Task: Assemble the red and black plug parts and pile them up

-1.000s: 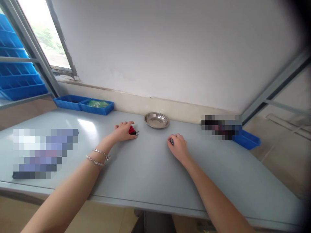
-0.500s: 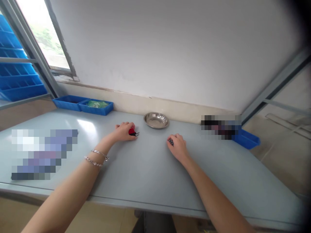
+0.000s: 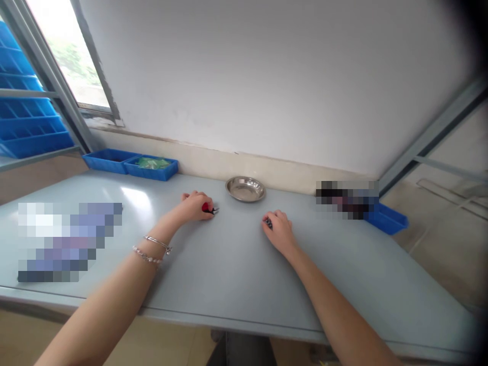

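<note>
My left hand (image 3: 195,206), with two bracelets at the wrist, is closed around a small red and black tool (image 3: 208,208) whose metal tip points right. To its right, my right hand (image 3: 279,231) rests on the grey table with curled fingers around some small dark, shiny pieces (image 3: 269,223); what they are is too small to tell. A round steel dish (image 3: 245,189) stands behind and between my hands, touched by neither.
Two blue trays (image 3: 110,160) stand at the back left, one with green bags (image 3: 152,163). At the right edge is another blue tray (image 3: 389,219) beside a blurred-out item (image 3: 343,200). A blurred-out patch (image 3: 72,241) lies on the left of the table (image 3: 229,274).
The fingers of my left hand have shifted slightly over the red and black tool, so less of its red part shows. My right hand has stayed in place.
</note>
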The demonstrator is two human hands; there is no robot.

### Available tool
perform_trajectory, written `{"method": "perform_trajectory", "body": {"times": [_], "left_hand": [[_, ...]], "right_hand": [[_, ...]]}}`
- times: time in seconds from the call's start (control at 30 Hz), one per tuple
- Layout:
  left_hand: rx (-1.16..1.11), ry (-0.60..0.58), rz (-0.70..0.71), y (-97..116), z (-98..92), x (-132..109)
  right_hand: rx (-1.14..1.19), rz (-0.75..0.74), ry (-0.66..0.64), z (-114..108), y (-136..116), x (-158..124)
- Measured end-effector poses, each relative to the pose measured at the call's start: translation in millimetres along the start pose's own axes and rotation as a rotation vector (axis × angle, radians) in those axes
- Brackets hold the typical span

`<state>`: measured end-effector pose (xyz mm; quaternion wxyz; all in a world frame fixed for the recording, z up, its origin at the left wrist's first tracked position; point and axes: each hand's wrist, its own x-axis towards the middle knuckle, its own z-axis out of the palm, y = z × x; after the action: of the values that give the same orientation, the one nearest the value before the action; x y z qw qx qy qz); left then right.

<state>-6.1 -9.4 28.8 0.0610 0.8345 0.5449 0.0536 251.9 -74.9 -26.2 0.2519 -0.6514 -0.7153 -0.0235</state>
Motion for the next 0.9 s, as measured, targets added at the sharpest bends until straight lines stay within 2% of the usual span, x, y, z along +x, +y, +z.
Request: {"method": "perform_trajectory", "body": {"times": [0.33,0.9], "left_hand": [[0.016,0.003,0.008,2,1.0,1],[0.031,0.0,0.01,12,-3.7,-4]], "right_hand": [[0.01,0.023,-0.023,-3,-2,0],[-0.004,-0.019,0.021,1,0,0]]}}
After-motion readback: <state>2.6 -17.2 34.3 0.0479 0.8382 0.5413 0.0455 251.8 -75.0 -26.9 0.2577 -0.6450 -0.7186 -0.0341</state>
